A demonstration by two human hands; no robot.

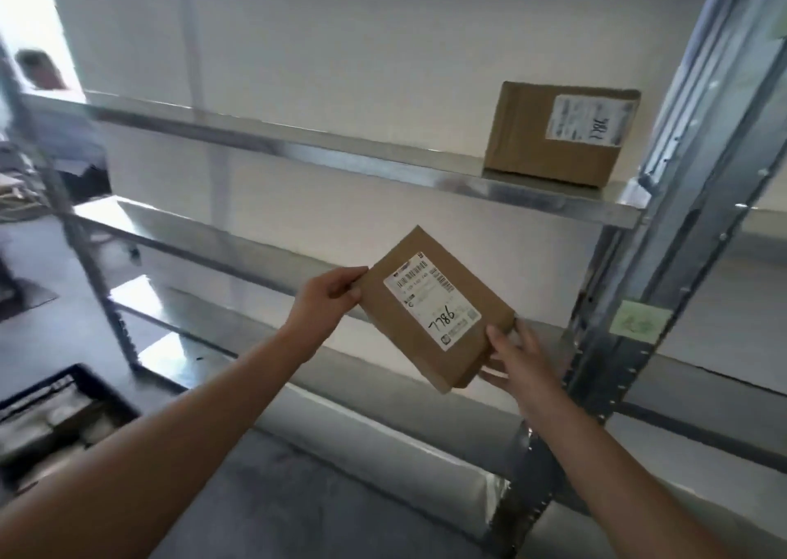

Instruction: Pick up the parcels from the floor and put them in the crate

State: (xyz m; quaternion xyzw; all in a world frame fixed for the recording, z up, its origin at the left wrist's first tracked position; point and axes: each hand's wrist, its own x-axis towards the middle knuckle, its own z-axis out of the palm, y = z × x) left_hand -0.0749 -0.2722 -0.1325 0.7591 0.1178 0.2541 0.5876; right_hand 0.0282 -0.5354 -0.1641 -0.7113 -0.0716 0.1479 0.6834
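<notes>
Flat brown cardboard parcel (438,309), white-labelled, aloft before grey metal shelving (383,162) | long axis upper-left to lower-right | left hand (328,298) pinches upper-left corner, right hand (515,358) grips lower-right end | black plastic crate (108,390) low left, nearer left hand.

You've got a flat brown parcel (436,309) gripped in both hands, with your left hand (330,296) on its upper corner and your right hand (517,360) pinching the lower one. The label (432,300) faces you, "7786" handwritten. Up above your right hand, a cardboard box (558,132) sits on the metal shelf (340,153). A black crate (102,388) is down below your left forearm.
</notes>
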